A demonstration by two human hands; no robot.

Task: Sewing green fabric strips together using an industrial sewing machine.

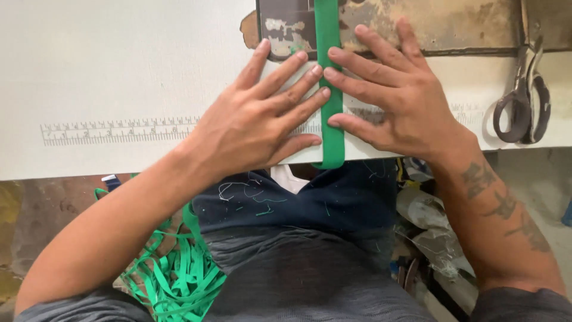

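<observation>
With fingers spread flat, the left hand (256, 122) and right hand (393, 98) press either side of the green strap (329, 89) on the white table (119, 71), best kept straight and taut over the ruler (119, 131).

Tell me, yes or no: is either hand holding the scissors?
No: the scissors lie untouched on the table's right side, while the left hand and right hand press flat beside the green strip.

left hand (262, 119) flat, fingers spread, right hand (393, 104) flat beside it, both palms down
</observation>
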